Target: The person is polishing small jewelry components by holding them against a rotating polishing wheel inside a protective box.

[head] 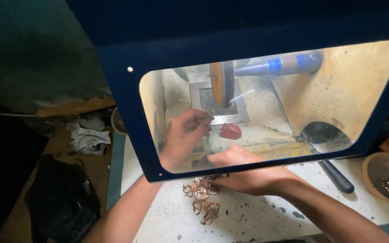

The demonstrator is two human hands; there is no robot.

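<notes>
Hands (212,148) half hidden behind shield (127,117).

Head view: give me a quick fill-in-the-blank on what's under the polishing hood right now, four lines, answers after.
1. The left hand is raised inside the hood, just below the orange ____ mounted on the blue-banded spindle.
2. The right hand rests on a pile of copper-coloured ____ on the white table.
3. The small block lying on the hood floor is ____ in colour.
4. The black-handled scoop lies to the ____ of both hands.

Missing words: wheel; pieces; red; right
</notes>
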